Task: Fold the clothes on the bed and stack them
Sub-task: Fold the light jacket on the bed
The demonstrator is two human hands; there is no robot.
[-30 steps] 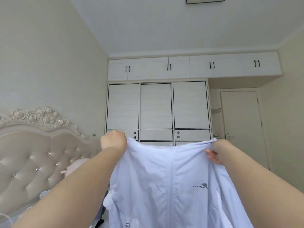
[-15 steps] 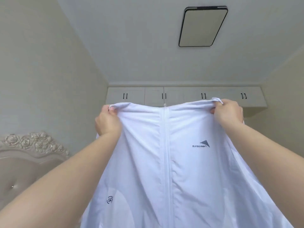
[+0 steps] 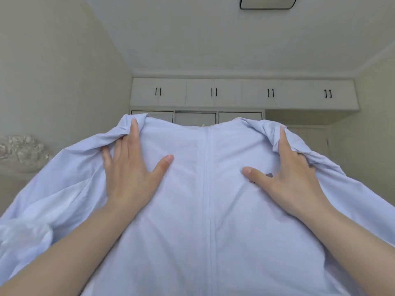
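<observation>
A pale blue zip-front jacket (image 3: 205,210) fills the lower half of the view, spread out in front of me with its zip running down the middle. My left hand (image 3: 130,174) lies flat on its left shoulder, thumb spread wide and index finger straight. Bunched cloth folds over the outer fingers. On the right shoulder my right hand (image 3: 288,178) mirrors it, covering part of the small dark logo, its outer fingers tucked under a fold. The bed surface is hidden beneath the jacket.
White wardrobe (image 3: 243,94) with black handles stands straight ahead. A carved cream headboard (image 3: 19,152) shows at the left edge. A ceiling lamp (image 3: 267,2) is at the top.
Both hands have let go of the pinched shoulders and now lie spread on the jacket. The jacket has come down and billowed wider, and the view has tilted down a little.
</observation>
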